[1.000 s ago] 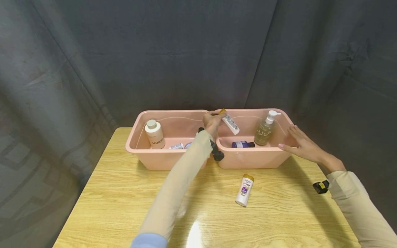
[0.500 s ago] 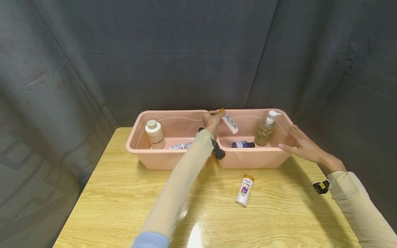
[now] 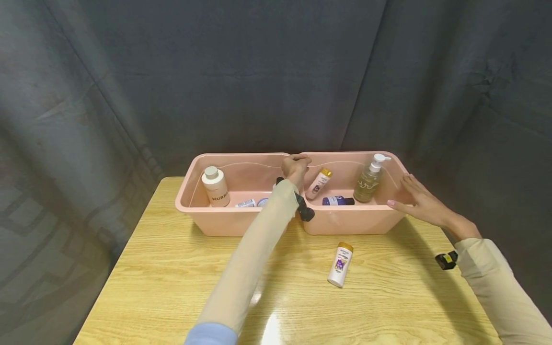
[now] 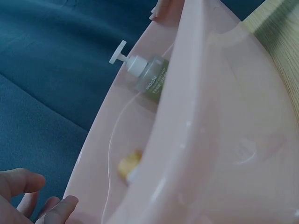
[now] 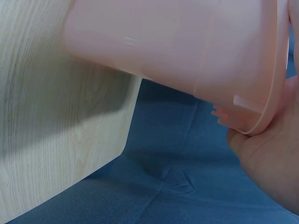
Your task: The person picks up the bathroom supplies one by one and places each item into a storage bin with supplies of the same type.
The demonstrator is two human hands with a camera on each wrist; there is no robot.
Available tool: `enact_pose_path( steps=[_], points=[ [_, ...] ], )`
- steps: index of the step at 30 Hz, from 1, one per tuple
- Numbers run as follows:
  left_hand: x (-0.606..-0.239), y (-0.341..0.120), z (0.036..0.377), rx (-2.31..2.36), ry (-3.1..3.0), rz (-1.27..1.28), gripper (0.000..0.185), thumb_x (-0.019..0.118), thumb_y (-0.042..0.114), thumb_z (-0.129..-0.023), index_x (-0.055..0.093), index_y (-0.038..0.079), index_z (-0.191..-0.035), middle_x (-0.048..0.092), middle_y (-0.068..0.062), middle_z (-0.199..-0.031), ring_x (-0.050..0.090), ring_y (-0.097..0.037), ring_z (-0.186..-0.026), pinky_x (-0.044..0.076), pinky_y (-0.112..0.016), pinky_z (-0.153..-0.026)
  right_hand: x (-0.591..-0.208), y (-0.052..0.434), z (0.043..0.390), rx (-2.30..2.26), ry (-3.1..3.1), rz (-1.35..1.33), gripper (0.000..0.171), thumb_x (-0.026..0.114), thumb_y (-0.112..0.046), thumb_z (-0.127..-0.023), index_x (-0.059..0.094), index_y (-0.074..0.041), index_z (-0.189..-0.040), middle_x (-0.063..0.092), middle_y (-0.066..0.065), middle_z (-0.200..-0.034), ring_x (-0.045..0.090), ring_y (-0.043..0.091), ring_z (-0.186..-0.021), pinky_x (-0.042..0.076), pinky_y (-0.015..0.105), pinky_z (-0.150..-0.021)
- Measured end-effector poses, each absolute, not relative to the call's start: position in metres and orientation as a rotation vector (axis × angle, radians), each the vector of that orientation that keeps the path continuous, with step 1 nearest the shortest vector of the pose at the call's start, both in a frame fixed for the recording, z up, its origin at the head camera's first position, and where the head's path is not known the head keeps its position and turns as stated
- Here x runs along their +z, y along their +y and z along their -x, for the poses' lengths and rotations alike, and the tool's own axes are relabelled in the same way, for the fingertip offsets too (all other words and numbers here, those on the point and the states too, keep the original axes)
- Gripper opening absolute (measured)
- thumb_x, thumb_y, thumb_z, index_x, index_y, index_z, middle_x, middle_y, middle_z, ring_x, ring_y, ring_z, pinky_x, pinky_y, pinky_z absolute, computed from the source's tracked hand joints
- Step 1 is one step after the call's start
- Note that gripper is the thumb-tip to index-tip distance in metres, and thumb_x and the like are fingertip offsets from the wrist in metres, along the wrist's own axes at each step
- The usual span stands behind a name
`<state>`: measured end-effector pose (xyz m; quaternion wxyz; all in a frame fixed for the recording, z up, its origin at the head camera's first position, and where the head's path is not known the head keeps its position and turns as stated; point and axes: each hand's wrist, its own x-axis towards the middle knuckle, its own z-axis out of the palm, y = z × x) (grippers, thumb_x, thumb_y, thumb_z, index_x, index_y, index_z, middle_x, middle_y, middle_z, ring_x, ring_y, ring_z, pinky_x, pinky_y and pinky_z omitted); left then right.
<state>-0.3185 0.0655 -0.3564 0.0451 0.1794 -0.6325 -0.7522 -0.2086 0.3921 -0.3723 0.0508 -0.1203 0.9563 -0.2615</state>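
My left hand [image 3: 295,167] hovers at the rim between two pink bins, with nothing in its fingers. In the left wrist view its fingers [image 4: 60,210] are apart and loosely bent. Just below it, a white bottle with a gold cap [image 3: 318,184] leans inside the right bin [image 3: 345,221]. A dark blue bottle [image 3: 338,201] lies there too, and a green pump bottle [image 3: 367,180] stands on the right. My right hand [image 3: 424,202] rests on that bin's right rim, fingers straight. In the right wrist view its palm [image 5: 275,149] is against the rim.
The left bin [image 3: 233,223] holds a white bottle [image 3: 215,188], a small white tube [image 3: 246,203] and a round blue-rimmed item [image 3: 261,202], partly hidden by my left sleeve. Another white, gold-capped bottle [image 3: 340,264] lies on the wooden table [image 3: 172,287]. A dark curtain [image 3: 241,81] hangs behind.
My left hand has let go of the gold-capped bottle, which dropped into the right bin and now leans with its cap up and to the right. The right hand has stayed in place.
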Motion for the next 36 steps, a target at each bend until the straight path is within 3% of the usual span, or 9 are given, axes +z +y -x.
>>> enact_pose_path(
  steps=[5,13,24,30,36],
  points=[
    [-0.3565,0.0654,0.3186,-2.305,-1.934,-0.536,0.013,0.076,-0.007,-0.079,0.074,-0.001,-0.091,0.068,-0.006,-0.084,0.07,-0.03,-0.092,0.058,-0.034,-0.079,-0.3728,0.3919,0.2088,-0.796,2.908,0.362,0.096,0.062,-0.044,-0.095,0.005,0.005,-0.155,-0.006,0.026,-0.161,-0.017,0.037,-0.147,-0.004,0.069,-0.111],
    [-0.3544,0.0628,0.3165,-2.292,-1.968,-0.535,0.013,0.078,-0.003,-0.08,0.075,0.002,-0.092,0.068,-0.003,-0.084,0.066,-0.02,-0.082,0.058,-0.027,-0.073,-0.3722,0.3905,0.2094,-0.791,2.902,0.345,0.097,0.062,-0.045,-0.095,0.004,0.004,-0.156,-0.007,0.025,-0.161,-0.018,0.035,-0.147,-0.005,0.069,-0.111],
    [-0.3539,0.0625,0.3182,-2.269,-2.001,-0.551,0.011,0.078,0.0,-0.08,0.076,0.006,-0.09,0.068,-0.001,-0.084,0.065,-0.018,-0.079,0.057,-0.027,-0.073,-0.3716,0.3884,0.2097,-0.787,2.9,0.332,0.097,0.061,-0.046,-0.095,0.003,0.003,-0.156,-0.008,0.024,-0.162,-0.018,0.037,-0.147,-0.004,0.071,-0.11],
    [-0.3537,0.0622,0.3176,-2.274,-2.007,-0.547,0.011,0.078,0.001,-0.081,0.075,0.006,-0.09,0.068,-0.001,-0.085,0.068,-0.022,-0.087,0.057,-0.029,-0.076,-0.372,0.3874,0.2097,-0.787,2.899,0.322,0.098,0.061,-0.047,-0.095,0.002,0.002,-0.156,-0.009,0.024,-0.162,-0.019,0.036,-0.147,-0.004,0.071,-0.109],
    [-0.3534,0.0622,0.3179,-2.332,-1.94,-0.548,0.012,0.076,-0.003,-0.081,0.075,0.004,-0.091,0.068,-0.002,-0.085,0.064,-0.017,-0.081,0.057,-0.033,-0.081,-0.3718,0.3872,0.2094,-0.794,2.901,0.336,0.097,0.061,-0.046,-0.095,0.003,0.003,-0.156,-0.008,0.024,-0.161,-0.019,0.036,-0.147,-0.004,0.071,-0.109]
  ],
)
